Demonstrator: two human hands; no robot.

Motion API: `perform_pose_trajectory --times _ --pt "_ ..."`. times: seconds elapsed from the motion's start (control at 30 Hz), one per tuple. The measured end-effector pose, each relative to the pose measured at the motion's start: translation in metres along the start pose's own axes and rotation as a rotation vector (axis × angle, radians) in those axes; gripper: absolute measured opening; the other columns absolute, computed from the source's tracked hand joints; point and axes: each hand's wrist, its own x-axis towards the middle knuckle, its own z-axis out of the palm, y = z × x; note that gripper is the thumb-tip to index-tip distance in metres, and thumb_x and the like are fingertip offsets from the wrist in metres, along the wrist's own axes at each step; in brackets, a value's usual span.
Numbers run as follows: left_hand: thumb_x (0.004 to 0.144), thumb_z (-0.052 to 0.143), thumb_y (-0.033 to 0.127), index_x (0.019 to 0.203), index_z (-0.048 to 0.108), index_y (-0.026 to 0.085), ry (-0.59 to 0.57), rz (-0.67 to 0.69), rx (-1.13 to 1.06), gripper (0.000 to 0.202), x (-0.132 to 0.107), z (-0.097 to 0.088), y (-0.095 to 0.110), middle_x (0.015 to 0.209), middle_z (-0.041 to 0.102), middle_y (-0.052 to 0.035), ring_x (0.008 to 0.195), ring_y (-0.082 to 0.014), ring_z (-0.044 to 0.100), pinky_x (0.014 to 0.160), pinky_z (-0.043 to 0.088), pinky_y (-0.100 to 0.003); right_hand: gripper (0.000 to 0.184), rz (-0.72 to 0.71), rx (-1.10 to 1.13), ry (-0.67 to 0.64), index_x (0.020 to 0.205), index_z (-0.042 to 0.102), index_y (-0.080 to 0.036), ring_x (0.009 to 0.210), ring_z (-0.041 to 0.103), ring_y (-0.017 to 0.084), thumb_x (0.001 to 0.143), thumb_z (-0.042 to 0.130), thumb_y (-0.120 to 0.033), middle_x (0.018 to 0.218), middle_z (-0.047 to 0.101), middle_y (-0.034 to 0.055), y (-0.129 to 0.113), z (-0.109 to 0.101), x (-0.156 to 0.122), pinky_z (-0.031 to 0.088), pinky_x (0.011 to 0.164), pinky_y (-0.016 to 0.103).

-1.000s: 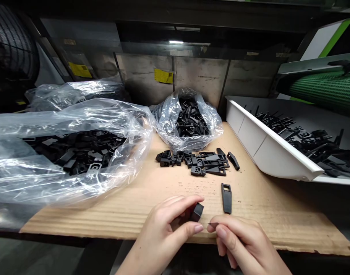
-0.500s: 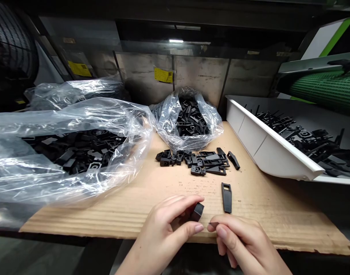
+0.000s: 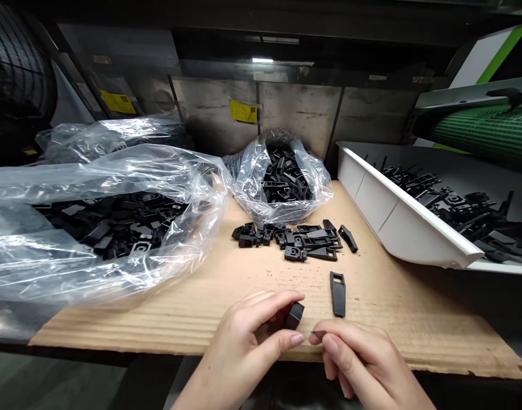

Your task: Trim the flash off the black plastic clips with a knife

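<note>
My left hand (image 3: 256, 330) curls around a small black plastic block (image 3: 294, 316), whose squared end shows between thumb and fingers. Just to the right, my right hand (image 3: 359, 353) pinches a thin dark piece (image 3: 318, 334) between thumb and forefinger; most of it is covered, so its kind is unclear. The two hands are close together but apart, over the front edge of the cardboard sheet (image 3: 158, 324). A flat, tapered black plastic part with a square opening (image 3: 338, 295) lies on the cardboard just beyond my right hand.
Loose black parts (image 3: 304, 239) lie in a heap mid-sheet. Behind them stands an open clear bag (image 3: 282, 213) of black parts; a larger clear bag (image 3: 201, 228) of parts is at left. A white tray (image 3: 406, 222) with black pieces stands at right, below a green mesh roll (image 3: 487, 134).
</note>
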Motion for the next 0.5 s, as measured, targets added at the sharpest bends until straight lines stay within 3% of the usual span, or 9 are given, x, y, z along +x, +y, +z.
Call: perform_pose_trajectory --times 0.5 --pt "0.074 0.063 0.020 0.103 0.060 0.030 0.005 0.007 0.019 0.031 -0.0002 -0.0004 0.0006 0.095 0.065 0.0043 0.088 -0.0149 0.059 0.076 0.045 -0.019 0.028 -0.001 0.002 0.010 0.077 0.059 -0.021 0.041 0.043 0.006 0.088 0.036 -0.032 0.055 0.049 -0.0038 0.0007 0.0008 -0.0007 0.035 0.041 0.016"
